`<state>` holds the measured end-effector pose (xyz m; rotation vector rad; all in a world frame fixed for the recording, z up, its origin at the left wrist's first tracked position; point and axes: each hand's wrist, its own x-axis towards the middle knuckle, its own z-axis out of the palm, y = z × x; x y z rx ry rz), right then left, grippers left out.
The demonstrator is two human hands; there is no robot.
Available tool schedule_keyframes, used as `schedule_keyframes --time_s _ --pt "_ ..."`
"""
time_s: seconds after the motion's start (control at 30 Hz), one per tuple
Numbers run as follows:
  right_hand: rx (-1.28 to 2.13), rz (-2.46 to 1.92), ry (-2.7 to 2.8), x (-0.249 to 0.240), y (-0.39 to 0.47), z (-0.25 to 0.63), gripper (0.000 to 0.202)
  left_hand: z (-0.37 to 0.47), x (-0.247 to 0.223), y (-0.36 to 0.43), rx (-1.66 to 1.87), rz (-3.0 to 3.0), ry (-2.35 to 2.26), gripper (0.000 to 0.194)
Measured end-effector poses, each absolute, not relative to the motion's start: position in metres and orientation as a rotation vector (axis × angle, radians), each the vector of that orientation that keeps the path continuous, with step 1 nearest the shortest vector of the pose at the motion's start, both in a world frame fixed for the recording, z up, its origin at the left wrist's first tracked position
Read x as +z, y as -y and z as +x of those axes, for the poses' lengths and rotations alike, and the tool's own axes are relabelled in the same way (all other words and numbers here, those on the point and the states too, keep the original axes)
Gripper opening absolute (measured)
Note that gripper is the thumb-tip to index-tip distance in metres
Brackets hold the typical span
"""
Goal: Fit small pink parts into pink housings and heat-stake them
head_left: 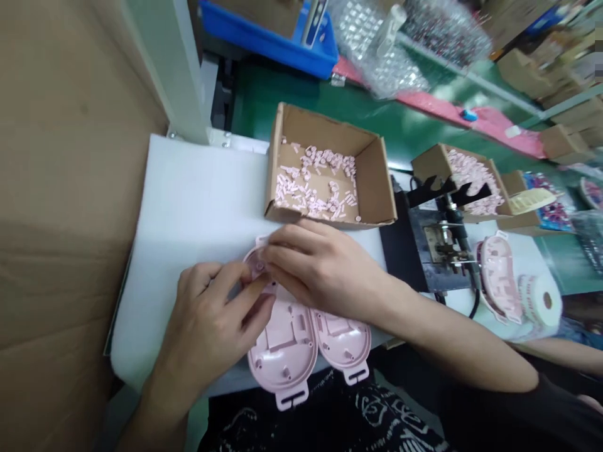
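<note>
A pink plastic shell (282, 351) lies on the white mat, with a second pink shell (343, 339) beside it on the right. My left hand (217, 314) is at the first shell's left side, its thumb and fingers pressed together near the upper part. From the right, my right hand (325, 267) reaches over the shells' upper end, fingertips bent down and close to the left fingertips. Whatever the fingertips hold is hidden. Just beyond the hands stands an open cardboard box (330, 169) with many small pink parts in it.
A metal fixture with black prongs (445, 238) stands right of the box. Farther right are a box of pink parts (471, 182), another pink shell (502, 276) and a white roll (541, 301). A blue tray (273, 47) is at the back; cardboard (61, 220) fills the left. Another person's arm shows at far right.
</note>
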<state>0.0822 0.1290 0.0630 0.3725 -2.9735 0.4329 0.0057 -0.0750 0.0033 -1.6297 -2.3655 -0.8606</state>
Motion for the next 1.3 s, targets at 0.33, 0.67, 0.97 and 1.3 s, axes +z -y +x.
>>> schedule_keyframes --time_s 0.33,0.67,0.97,1.3 --pt "-0.086 -0.654 3.201 0.079 -0.232 0.04 0.02 -0.007 0.003 0.076 -0.977 -1.697 2.208 0.02" --pt "0.22 -0.54 3.098 0.084 -0.228 0.046 0.023 0.001 0.015 0.07 -0.98 -1.711 2.1 0.022" --pt "1.072 -0.421 2.939 0.09 -0.168 0.132 0.014 0.032 0.025 0.028 -0.739 -1.912 2.261 0.021" --pt "0.796 -0.357 2.942 0.048 -0.169 0.142 0.013 0.041 0.025 0.017 -0.616 -1.893 2.345 0.025"
